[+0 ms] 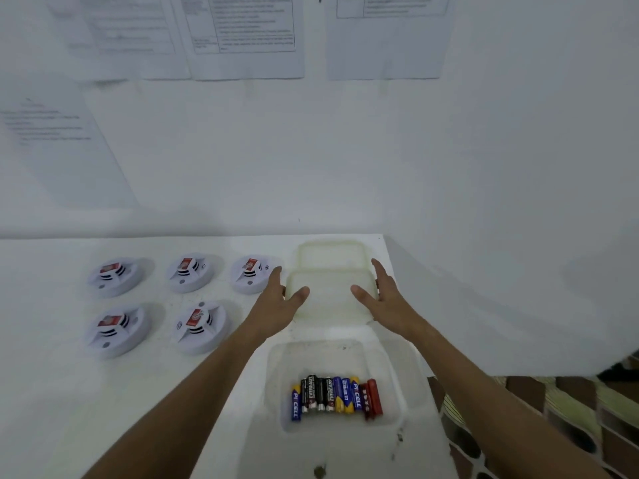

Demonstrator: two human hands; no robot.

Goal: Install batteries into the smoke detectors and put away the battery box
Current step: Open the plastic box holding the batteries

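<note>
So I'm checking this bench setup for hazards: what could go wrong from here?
The battery box lies open near the table edge; the right hand or its forearm could knock it off. The mixed-brand batteries might get paired in one smoke detector.

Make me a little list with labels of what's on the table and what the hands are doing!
smoke detectors: five on the table, three in the back row, two in front
battery box: open, nearest the person
batteries: a row inside the box
lid: beyond the box
left hand: open, at the lid's left edge
right hand: open, at its right edge
</note>
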